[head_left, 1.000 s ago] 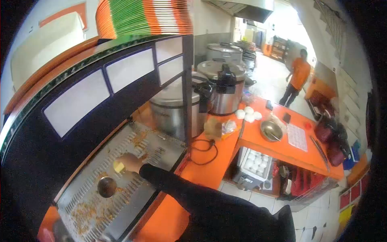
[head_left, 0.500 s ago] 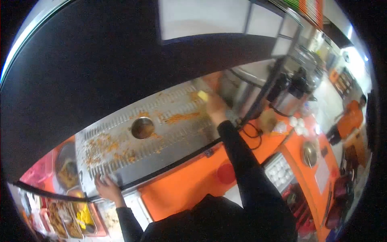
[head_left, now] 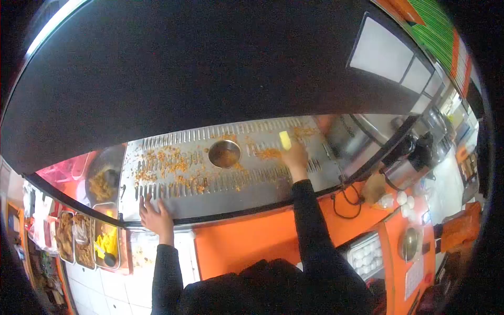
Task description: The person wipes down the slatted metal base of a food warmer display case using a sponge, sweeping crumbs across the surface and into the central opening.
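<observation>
A slotted steel panel point(head_left: 252, 185), scattered with orange-brown food crumbs point(head_left: 176, 161), spans the middle of the view. Set into it is a round metal well point(head_left: 224, 154) with brownish contents. My right hand point(head_left: 295, 156) is closed on a small yellow sponge point(head_left: 285, 140), over the right part of the panel beside some crumbs. On the panel's front left edge rests my left hand point(head_left: 156, 216), fingers spread and nothing seen in it.
A dark glossy cover point(head_left: 199, 68) overhangs the panel's back. At left stand trays of fried food point(head_left: 84, 244) and a tray with something yellow point(head_left: 106, 240). Eggs point(head_left: 366, 257), a metal bowl point(head_left: 408, 244) and a cable point(head_left: 349, 210) lie right. A person's orange clothing point(head_left: 459, 228) shows far right.
My view has turned, shifting the panel rightward and levelling it. The sponge stays in my right hand, now nearer the crumbs at the right. My left hand remains at the front left edge.
</observation>
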Demonstrator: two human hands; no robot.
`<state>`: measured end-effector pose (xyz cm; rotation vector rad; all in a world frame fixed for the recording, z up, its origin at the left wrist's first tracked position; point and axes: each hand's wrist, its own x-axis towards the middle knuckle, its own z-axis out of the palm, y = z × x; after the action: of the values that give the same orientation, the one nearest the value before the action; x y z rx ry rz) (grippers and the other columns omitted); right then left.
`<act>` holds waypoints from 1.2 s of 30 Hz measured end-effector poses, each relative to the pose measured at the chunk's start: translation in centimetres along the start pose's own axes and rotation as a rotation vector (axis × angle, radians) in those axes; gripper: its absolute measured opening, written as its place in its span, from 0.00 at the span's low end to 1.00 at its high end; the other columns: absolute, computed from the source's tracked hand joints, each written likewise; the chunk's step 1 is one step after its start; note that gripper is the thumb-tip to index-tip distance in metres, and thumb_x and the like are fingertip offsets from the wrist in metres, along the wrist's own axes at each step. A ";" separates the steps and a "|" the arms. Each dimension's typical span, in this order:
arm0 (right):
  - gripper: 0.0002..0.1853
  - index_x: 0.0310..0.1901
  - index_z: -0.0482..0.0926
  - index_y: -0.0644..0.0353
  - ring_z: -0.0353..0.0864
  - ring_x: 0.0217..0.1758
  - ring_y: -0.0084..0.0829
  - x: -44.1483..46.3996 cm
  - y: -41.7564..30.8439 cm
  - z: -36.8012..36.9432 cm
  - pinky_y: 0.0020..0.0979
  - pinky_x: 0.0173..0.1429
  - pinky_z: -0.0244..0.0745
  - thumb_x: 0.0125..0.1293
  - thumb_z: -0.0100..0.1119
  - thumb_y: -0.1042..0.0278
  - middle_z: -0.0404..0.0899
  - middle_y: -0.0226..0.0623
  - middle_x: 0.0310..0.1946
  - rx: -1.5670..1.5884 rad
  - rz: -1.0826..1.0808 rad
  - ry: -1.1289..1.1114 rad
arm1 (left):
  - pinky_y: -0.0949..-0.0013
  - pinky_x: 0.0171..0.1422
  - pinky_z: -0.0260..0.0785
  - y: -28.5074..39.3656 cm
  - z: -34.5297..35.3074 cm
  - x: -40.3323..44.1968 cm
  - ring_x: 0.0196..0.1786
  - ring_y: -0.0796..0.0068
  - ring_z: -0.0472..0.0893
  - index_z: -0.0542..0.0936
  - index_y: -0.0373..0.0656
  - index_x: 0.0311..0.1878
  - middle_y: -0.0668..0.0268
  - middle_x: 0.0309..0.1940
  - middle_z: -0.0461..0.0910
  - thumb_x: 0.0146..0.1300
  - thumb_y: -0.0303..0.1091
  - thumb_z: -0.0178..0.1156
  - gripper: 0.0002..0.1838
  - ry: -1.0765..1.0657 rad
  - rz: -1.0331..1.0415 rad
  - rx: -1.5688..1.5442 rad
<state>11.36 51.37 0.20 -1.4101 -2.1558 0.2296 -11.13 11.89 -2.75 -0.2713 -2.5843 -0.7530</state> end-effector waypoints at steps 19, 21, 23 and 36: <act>0.22 0.45 0.76 0.61 0.80 0.41 0.54 -2.0 -12.2 3.5 0.49 0.43 0.75 0.53 0.65 0.56 0.79 0.53 0.40 0.268 -0.161 -0.018 | 0.50 0.63 0.58 -0.2 0.3 0.0 0.64 0.60 0.69 0.77 0.50 0.52 0.65 0.61 0.72 0.61 0.46 0.56 0.19 0.030 0.036 -0.064; 0.22 0.47 0.76 0.61 0.80 0.43 0.51 -1.3 -10.4 1.4 0.47 0.45 0.75 0.53 0.66 0.58 0.80 0.50 0.41 0.252 -0.181 0.018 | 0.50 0.63 0.59 -0.3 0.2 0.0 0.63 0.59 0.70 0.77 0.51 0.52 0.64 0.59 0.74 0.60 0.45 0.57 0.18 0.053 0.045 -0.053; 0.21 0.49 0.77 0.59 0.80 0.45 0.49 -0.1 -7.5 -0.3 0.46 0.47 0.74 0.53 0.66 0.61 0.81 0.47 0.41 0.144 -0.240 0.106 | 0.51 0.63 0.58 -0.3 0.3 0.0 0.62 0.59 0.70 0.77 0.52 0.52 0.64 0.59 0.74 0.61 0.45 0.57 0.18 0.061 0.055 -0.059; 0.14 0.44 0.79 0.49 0.80 0.47 0.44 2.2 -3.4 0.5 0.46 0.47 0.75 0.55 0.57 0.72 0.82 0.36 0.42 -0.135 -0.376 -0.288 | 0.53 0.60 0.59 0.0 -0.1 0.1 0.59 0.62 0.72 0.78 0.50 0.49 0.68 0.54 0.77 0.61 0.45 0.56 0.16 0.023 0.045 -0.052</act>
<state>7.72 51.94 1.96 -1.0608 -2.6687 0.1544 -11.16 11.88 -2.61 -0.3339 -2.5311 -0.8029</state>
